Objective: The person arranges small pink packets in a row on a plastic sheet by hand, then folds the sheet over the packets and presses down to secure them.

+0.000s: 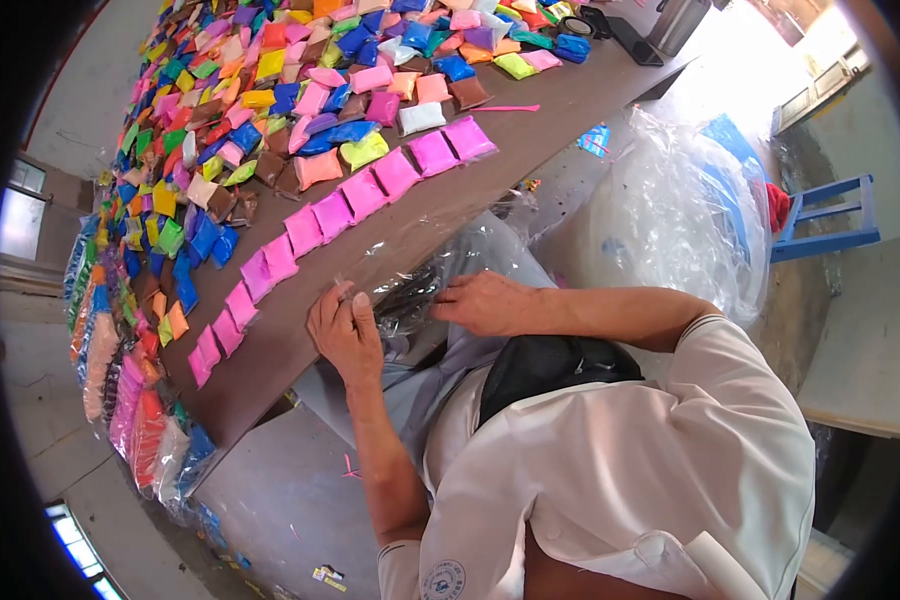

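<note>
A clear plastic bag [410, 290] lies over the lap and the table's near edge. My left hand [347, 328] is at its left side, fingers bent and closed on the film. My right hand [480, 303] pinches the bag's other side, with its fingertips partly hidden in the crumpled plastic. Just beyond my hands, a row of pink packets [332, 215] runs slantwise along the brown table [300, 315]. Farther back is a large heap of small packets [270, 110] in many colours.
A thin pink strip [510, 108] and a metal container [676, 25] are on the table. Right of the table are a large clear plastic sack [660, 215] and a blue stool [830, 222]. Filled bags [150, 430] hang at the table's left end.
</note>
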A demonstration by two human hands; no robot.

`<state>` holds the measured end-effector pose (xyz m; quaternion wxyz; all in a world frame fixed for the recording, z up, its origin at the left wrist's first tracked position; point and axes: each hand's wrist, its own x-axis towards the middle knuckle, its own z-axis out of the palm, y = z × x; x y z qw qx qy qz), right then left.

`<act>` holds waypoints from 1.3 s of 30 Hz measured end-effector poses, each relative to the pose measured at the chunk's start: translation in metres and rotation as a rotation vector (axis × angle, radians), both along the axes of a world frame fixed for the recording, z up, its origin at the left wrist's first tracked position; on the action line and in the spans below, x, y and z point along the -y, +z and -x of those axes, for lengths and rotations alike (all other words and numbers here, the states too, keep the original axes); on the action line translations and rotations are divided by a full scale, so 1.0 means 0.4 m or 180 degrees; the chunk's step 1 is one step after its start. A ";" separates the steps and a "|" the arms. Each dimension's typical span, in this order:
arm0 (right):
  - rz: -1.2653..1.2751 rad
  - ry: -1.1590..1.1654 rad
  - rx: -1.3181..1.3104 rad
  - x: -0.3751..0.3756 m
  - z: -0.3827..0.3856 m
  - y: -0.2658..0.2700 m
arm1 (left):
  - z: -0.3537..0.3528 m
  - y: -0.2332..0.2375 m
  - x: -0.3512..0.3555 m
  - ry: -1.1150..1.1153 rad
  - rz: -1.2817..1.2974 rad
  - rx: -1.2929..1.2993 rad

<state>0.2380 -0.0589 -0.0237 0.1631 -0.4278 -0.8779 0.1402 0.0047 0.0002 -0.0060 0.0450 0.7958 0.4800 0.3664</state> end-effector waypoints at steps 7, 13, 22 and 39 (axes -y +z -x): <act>-0.0464 -0.0111 -0.0265 0.004 0.026 0.036 | 0.012 0.023 0.003 -0.0250 0.0185 -0.0016; -0.0440 -0.0163 -0.0267 0.006 0.026 0.082 | 0.013 0.025 0.004 -0.0280 0.0145 -0.0018; -0.0102 0.0029 -0.0494 -0.017 0.123 0.050 | 0.004 0.006 -0.005 -0.0096 0.0145 -0.0093; 0.0784 -0.0723 0.0594 0.008 -0.085 0.101 | 0.000 0.007 0.001 -0.0031 0.0082 -0.0159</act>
